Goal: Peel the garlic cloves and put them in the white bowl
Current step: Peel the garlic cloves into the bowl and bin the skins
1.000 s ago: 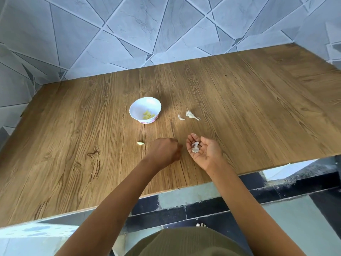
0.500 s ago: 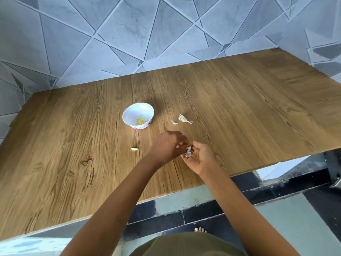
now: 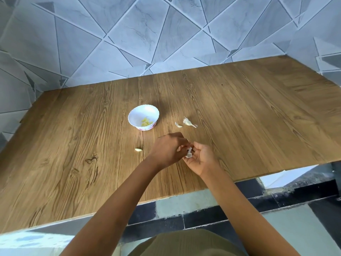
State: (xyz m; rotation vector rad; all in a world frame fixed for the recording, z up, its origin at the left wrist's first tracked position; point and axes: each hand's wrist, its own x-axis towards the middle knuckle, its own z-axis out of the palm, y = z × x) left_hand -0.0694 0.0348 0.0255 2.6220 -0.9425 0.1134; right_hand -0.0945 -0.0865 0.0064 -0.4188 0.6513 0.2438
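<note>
A white bowl [image 3: 143, 117] with a scalloped rim stands mid-table and has yellowish peeled garlic in it. One peeled clove [image 3: 138, 149] lies on the wood in front of the bowl. To the bowl's right lie a small garlic piece [image 3: 178, 125] and a garlic stub with roots [image 3: 188, 122]. Over the table's near part my right hand [image 3: 200, 159], palm up, holds white garlic pieces with papery skin [image 3: 189, 153]. My left hand [image 3: 168, 149] meets it, fingertips pinching at that garlic.
The wooden table [image 3: 249, 126] backs onto a grey tiled wall [image 3: 147, 34]. Its near edge runs in front of my arms, with dark and pale floor tiles below.
My left hand moved right from the table and joined the right hand, fingers now on the garlic in the right palm. The camera view tilted slightly.
</note>
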